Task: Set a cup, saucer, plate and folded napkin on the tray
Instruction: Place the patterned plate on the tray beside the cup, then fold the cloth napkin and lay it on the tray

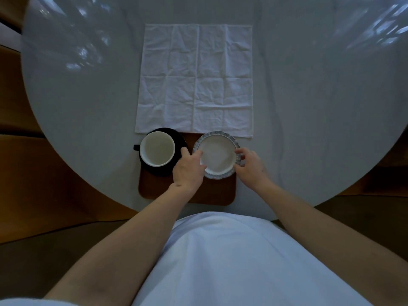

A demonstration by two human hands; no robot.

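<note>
Both arms reach forward: left hand [187, 171] and right hand [250, 166] curl their fingers [239, 151] around the small white fluted-rim plate [217, 156] over the brown wooden tray [209, 193].

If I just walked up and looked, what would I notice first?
Probably the big white napkin, spread open and creased, in the middle of the round table. Just below it, the left hand and the right hand grip a small frilly plate on a brown tray. Beside the plate on the left, a cup sits on a black saucer.
</note>
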